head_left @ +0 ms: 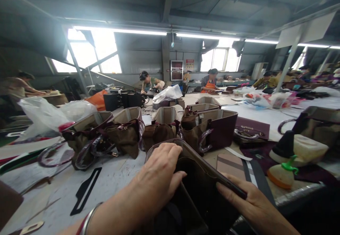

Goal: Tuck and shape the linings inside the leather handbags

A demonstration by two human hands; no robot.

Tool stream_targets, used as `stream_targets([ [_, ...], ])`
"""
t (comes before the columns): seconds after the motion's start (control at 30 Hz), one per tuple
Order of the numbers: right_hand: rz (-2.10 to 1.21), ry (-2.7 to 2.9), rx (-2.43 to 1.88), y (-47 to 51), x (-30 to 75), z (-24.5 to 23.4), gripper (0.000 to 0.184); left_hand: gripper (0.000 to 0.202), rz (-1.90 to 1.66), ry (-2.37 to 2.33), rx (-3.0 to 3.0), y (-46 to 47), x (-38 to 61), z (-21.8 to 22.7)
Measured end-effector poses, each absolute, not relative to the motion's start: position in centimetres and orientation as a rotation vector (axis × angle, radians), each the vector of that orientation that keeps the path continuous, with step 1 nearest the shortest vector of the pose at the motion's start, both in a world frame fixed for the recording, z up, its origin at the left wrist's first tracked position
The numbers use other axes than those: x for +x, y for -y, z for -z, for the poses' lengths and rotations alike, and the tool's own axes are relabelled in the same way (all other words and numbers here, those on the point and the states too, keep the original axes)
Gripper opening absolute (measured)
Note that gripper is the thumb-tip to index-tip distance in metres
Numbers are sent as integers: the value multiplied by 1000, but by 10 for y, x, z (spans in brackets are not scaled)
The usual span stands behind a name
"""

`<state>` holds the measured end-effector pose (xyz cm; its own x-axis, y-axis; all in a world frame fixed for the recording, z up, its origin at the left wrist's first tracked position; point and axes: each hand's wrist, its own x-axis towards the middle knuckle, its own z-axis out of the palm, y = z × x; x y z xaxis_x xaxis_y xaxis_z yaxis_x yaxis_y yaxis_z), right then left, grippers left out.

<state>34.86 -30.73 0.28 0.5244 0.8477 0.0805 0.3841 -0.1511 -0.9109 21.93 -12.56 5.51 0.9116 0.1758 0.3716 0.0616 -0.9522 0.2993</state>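
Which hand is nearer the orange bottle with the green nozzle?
Right. The right hand lies on the bag rim, just left of and below the orange bottle; the left hand grips the rim's other side, farther left across the opening.

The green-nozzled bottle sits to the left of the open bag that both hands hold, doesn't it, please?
Not quite: in the head view the green-nozzled bottle sits to the right of the open bag, not the left. The left hand and right hand do hold that bag.
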Motion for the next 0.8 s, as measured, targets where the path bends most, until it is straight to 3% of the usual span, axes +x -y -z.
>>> stream_targets([
  [0.2, -634, 1066, -1721, 316, 351, -6, 36, 14, -310, -86, 2891, 126, 252, -49],
  [0.37, -578, 1020, -1713, 323, 361, 1, 36, 21, -250, 16, 2993, 126, 252, -45],
  [0.57, -575, 1048, -1712, 323, 377, 7, 35, 17, -437, 149, 3007, 127, 258, -50],
  [0.8, -510, 1090, -1772, 312, 382, 4, 39, 19, -355, -49, 2804, 116, 282, -42],
])
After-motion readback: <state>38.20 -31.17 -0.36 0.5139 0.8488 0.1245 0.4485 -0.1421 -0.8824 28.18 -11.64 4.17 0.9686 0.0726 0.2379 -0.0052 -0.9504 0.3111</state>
